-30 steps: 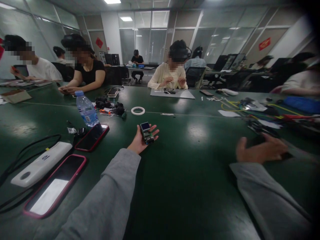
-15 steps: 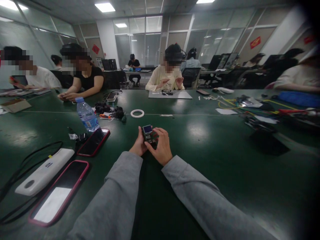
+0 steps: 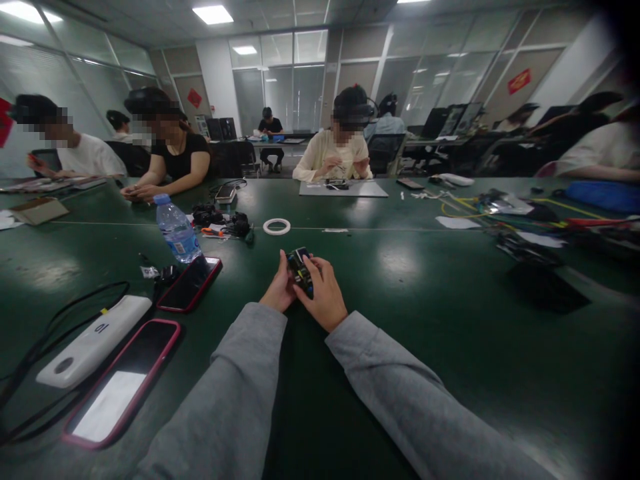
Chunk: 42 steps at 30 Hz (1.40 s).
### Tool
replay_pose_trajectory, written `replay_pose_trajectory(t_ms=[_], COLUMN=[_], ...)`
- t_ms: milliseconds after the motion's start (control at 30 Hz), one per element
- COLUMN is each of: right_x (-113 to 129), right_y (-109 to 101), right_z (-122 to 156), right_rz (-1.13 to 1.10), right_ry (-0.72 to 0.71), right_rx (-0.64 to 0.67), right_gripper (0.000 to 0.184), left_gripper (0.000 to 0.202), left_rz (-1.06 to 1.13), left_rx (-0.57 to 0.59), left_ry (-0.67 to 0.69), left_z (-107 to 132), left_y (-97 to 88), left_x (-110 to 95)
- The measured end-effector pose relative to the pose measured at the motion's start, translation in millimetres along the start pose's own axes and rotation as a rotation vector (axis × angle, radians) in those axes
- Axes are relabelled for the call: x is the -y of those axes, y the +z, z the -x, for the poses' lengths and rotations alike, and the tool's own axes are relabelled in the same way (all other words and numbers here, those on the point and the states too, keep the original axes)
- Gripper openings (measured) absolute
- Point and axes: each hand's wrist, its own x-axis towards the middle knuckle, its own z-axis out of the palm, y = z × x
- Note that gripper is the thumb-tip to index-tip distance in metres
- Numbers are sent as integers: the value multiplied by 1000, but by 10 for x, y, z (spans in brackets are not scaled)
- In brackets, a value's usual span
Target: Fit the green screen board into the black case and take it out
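A small circuit board with a little screen [image 3: 301, 267] is held between both my hands above the green table [image 3: 410, 313]. My left hand [image 3: 277, 291] cups it from the left, fingers curled around its edge. My right hand [image 3: 325, 297] grips it from the right, fingers closed over its top. The board is tilted on its side, so its screen is barely visible. Both arms wear grey sleeves.
To the left lie a water bottle [image 3: 176, 229], two phones with red cases [image 3: 190, 283] [image 3: 123, 380], a white power bank [image 3: 93, 341] and black cables. A white tape ring [image 3: 277, 227] sits ahead. Tools and wires clutter the right side [image 3: 520, 227]. Other people sit across the table.
My right hand came in from the far right and closed on the board that lay in my open left palm. Both hands have since turned the board onto its side.
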Motion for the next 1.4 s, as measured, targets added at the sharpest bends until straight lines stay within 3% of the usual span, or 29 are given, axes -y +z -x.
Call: replay_pose_trajectory(t_ms=[300,500,567,733,833,933,1100,1300,1400], right_x=[-60,-233,-285,-314,-270,-215,-183,-246,-285], right_y=[52,100,105,12,-117,-213,-202,-155,-134], right_z=[1,-12,-18,-99,-172,-191,-126,-118,-114], right_rz=[-7,-174,-312,-854,-1233,-1484,-1577,-1567,-1508], right_ry=[70,297,373,628,795,838,821,896,883], right_rx=[-15,-118,-141,-128,46,242,334,271,234], right_gripper=[88,74,71,64,50,40,43,38,45], left_gripper=[55,51,50,45,40,37,33,32,38], left_rz=[1,-18,-67,-120,-111,-132,-202,-132,-158], left_rx=[-41,73,70,-70,-36,55,125,-20,-29], left_ry=[39,43,51,127,110,63,0,145,180], left_z=[19,70,66,-20,-46,-29,22,19,17], left_y=[23,69,78,56,39,29,28,65,71], left_x=[-11,-43,-32,23,43,55,57,30,35])
